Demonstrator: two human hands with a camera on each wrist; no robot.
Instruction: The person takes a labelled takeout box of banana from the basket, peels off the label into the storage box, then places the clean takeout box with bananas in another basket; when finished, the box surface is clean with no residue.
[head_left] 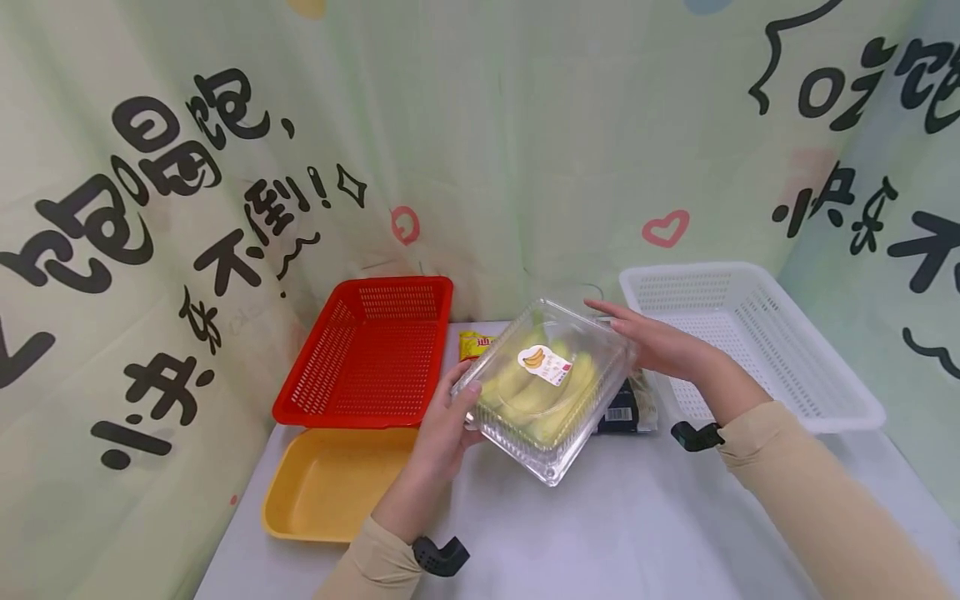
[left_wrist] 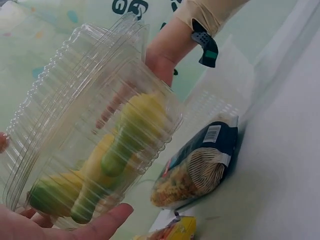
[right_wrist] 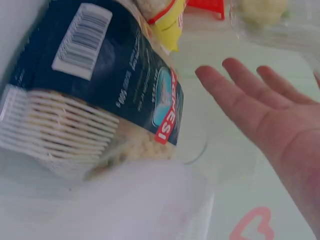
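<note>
In the head view, we see a clear clamshell box (head_left: 546,387) of bananas (head_left: 542,390) raised off the white table (head_left: 637,517), tilted, its long axis running from our left hand (head_left: 442,425) up and away toward our right hand (head_left: 654,342). A small sticker (head_left: 545,364) with a banana drawing sits on its lid; its print is too small to read. The left hand grips the near corner, thumb on top; the right hand lies flat, fingers straight, against the far side. Beyond the left hand stand a red basket (head_left: 367,354) and a yellow tray (head_left: 330,483); beside the right, a white basket (head_left: 750,333).

From the left wrist, the left hand's thumb (left_wrist: 100,222) props the box (left_wrist: 90,125) from beneath. A dark pasta bag (left_wrist: 197,165) with a barcode lies below it.

From the right wrist, the right hand (right_wrist: 265,115) spreads wide, holding nothing. Beside it the pasta bag (right_wrist: 100,95) reads "AGNESI" on a red band.
</note>
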